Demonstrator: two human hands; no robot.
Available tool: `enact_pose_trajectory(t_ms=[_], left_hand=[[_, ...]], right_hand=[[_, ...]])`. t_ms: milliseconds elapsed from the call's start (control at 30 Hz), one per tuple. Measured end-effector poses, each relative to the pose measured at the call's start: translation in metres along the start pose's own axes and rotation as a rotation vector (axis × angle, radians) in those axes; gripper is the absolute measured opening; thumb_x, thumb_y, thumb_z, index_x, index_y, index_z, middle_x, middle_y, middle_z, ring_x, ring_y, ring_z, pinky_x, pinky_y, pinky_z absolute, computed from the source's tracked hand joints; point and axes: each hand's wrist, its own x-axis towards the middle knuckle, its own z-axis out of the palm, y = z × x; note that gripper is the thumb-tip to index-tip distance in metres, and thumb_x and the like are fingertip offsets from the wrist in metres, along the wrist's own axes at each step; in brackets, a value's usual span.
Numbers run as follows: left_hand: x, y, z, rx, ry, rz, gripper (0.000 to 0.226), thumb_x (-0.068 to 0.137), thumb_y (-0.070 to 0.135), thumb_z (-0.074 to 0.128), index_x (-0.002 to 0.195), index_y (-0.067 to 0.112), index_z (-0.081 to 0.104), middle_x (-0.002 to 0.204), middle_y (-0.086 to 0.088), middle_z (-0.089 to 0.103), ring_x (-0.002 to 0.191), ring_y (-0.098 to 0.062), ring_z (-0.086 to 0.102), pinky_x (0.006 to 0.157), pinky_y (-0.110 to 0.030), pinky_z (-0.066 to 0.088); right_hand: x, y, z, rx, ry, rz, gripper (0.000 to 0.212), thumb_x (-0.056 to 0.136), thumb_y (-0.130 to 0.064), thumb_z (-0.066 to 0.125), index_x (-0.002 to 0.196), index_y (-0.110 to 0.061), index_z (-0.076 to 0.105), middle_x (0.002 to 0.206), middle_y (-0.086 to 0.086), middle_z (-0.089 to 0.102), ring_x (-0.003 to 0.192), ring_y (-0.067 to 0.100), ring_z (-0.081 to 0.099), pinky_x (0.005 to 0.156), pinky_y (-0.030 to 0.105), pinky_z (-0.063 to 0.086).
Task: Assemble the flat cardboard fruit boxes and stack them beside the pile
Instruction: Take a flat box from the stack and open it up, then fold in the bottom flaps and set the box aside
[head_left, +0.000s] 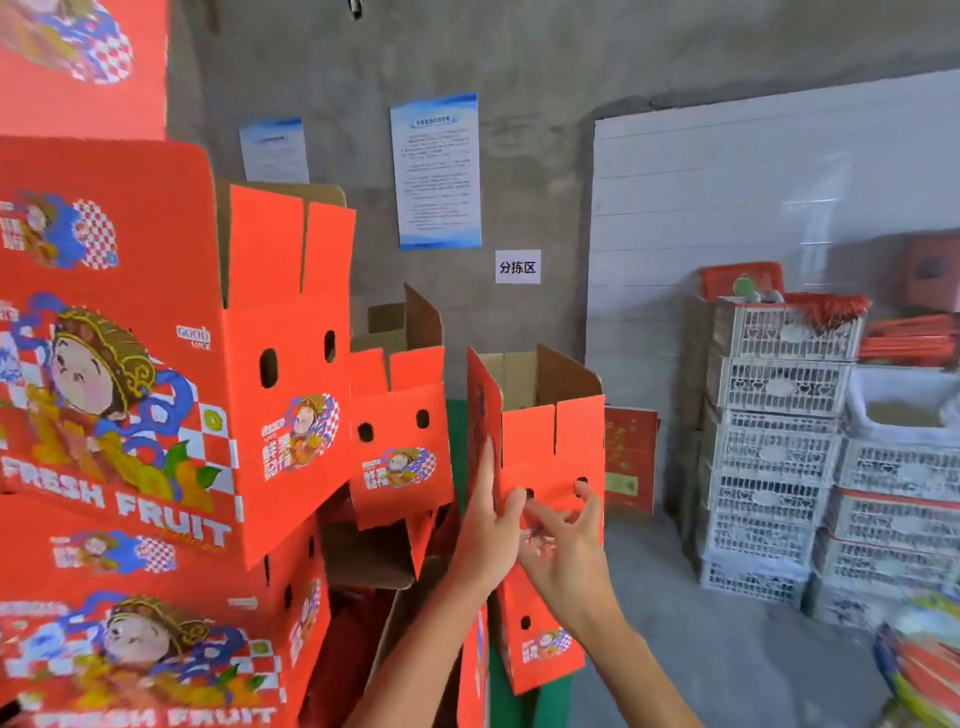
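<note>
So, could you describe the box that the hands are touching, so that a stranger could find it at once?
Start at the white panel on the grey wall and look just left of its lower corner. There an open red fruit box tops a short stack, right of the tall red pile. Unlike its neighbours, it has the left hand and right hand on it.

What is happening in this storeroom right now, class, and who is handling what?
A person is stacking assembled red fruit boxes. Both hands are on one open-topped box sitting on top of another red box: the left hand lies with fingers straight along its left corner, the right hand touches its front face with spread fingers. To the left stands a tall pile of finished boxes. White plastic crates are stacked by the wall on the right.
</note>
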Motion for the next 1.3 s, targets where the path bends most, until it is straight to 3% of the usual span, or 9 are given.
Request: enact_pose_trajectory(t_ms=[100,200,267,333,467,800,1000,1133,1300], left_hand=[[0.007,-0.031,-0.005,0.103,-0.028,-0.023,0.079,0.098,-0.006,0.05,0.164,0.025,0.019,0.169,0.006,0.025,0.154,0.0,0.021,0.129,-0.029,0.017],[0.008,-0.047,-0.01,0.153,0.006,-0.056,0.083,0.096,-0.006,0.053,0.164,0.027,0.018,0.169,0.007,0.022,0.149,0.009,0.018,0.12,-0.009,0.015],[0.006,-0.053,-0.014,0.176,0.053,-0.071,0.085,0.095,-0.003,0.059,0.163,0.028,0.018,0.168,0.008,0.02,0.15,0.006,0.017,0.126,-0.021,0.017],[0.001,-0.052,-0.021,0.183,0.097,-0.08,0.087,0.094,0.005,0.068,0.163,0.027,0.02,0.165,0.005,0.028,0.152,-0.003,0.024,0.127,-0.034,0.024],[-0.025,-0.033,-0.048,0.189,0.182,-0.11,0.076,0.091,0.021,0.078,0.155,0.031,0.039,0.145,0.008,0.051,0.128,-0.012,0.056,0.111,-0.029,0.045],[-0.189,0.028,-0.231,0.409,0.373,-0.065,0.027,0.1,0.032,0.067,0.125,0.024,0.071,0.105,0.008,0.076,0.089,-0.004,0.07,0.084,-0.034,0.058],[-0.324,0.064,-0.373,0.582,0.633,-0.135,0.015,0.097,0.038,0.067,0.111,0.039,0.071,0.101,0.026,0.073,0.099,0.008,0.067,0.093,-0.018,0.051],[-0.418,0.084,-0.451,0.763,0.803,-0.235,0.023,0.098,0.029,0.07,0.119,0.02,0.073,0.12,0.007,0.073,0.113,-0.006,0.066,0.104,-0.031,0.049],[-0.522,0.089,-0.528,1.115,0.873,-0.561,0.048,0.094,0.017,0.07,0.14,0.007,0.06,0.156,-0.019,0.044,0.148,-0.032,0.04,0.122,-0.036,0.03]], right_hand=[[-0.003,0.031,0.024,0.045,-0.097,-0.003,0.051,0.088,-0.031,0.082,0.137,-0.03,0.065,0.136,0.013,0.045,0.135,-0.016,0.03,0.119,0.038,0.037],[-0.004,0.046,0.036,0.034,-0.191,-0.049,0.051,0.093,-0.028,0.077,0.141,-0.032,0.061,0.143,0.01,0.053,0.153,-0.006,0.008,0.121,0.022,0.027],[-0.006,0.044,0.037,0.006,-0.157,-0.024,0.043,0.095,-0.029,0.074,0.136,-0.034,0.064,0.157,0.009,0.039,0.143,-0.012,0.027,0.11,0.027,0.044],[-0.011,0.033,0.035,-0.027,-0.024,0.041,0.031,0.094,-0.034,0.074,0.124,-0.032,0.069,0.15,0.001,0.041,0.114,0.002,0.06,0.085,0.039,0.059],[-0.021,-0.003,0.031,-0.025,0.086,0.025,0.026,0.089,-0.045,0.075,0.108,-0.03,0.069,0.119,-0.011,0.052,0.086,0.011,0.07,0.06,0.039,0.057],[-0.118,-0.179,0.107,0.361,-0.112,-0.307,0.02,0.096,-0.031,0.069,0.112,-0.018,0.07,0.11,-0.008,0.065,0.105,0.013,0.063,0.095,0.022,0.048],[-0.209,-0.313,0.161,0.593,-0.328,-0.349,0.025,0.094,-0.036,0.072,0.116,-0.024,0.07,0.114,-0.012,0.068,0.11,0.016,0.067,0.095,0.026,0.05],[-0.271,-0.384,0.198,0.565,-0.405,-0.43,0.034,0.086,-0.037,0.084,0.112,-0.018,0.071,0.106,-0.005,0.068,0.1,0.021,0.066,0.088,0.036,0.053],[-0.353,-0.445,0.248,0.414,-0.763,-0.541,0.057,0.081,-0.049,0.083,0.127,-0.018,0.071,0.131,0.001,0.066,0.124,0.023,0.063,0.107,0.033,0.045]])
